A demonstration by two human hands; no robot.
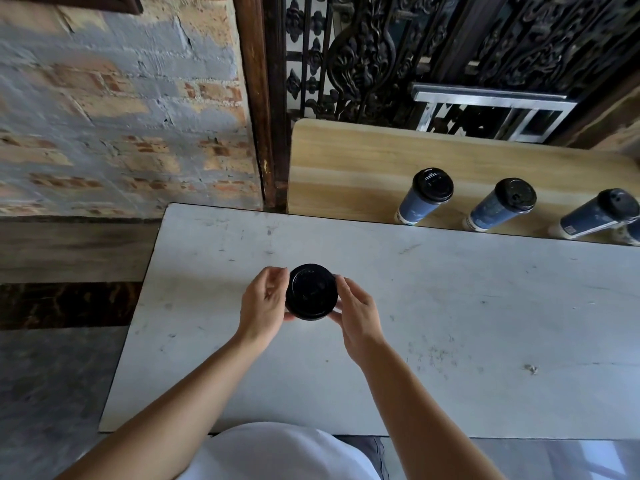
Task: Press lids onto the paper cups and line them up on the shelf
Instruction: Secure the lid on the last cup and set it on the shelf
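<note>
A black lid (pixel 311 292) sits on top of a paper cup that stands on the white table (pixel 450 306); the cup body is hidden under the lid. My left hand (pixel 264 301) curls around the lid's left rim, and my right hand (pixel 356 315) grips its right rim. On the wooden shelf (pixel 346 168) beyond the table stand three lidded blue cups in a row: one (pixel 424 197), a second (pixel 500 205) and a third (pixel 595 214). A sliver of another cup (pixel 632 235) shows at the right edge.
A brick wall (pixel 121 116) rises to the left of the shelf. Black ornate ironwork (pixel 381 57) and a metal frame (pixel 485 105) stand behind the shelf. Floor lies to the table's left.
</note>
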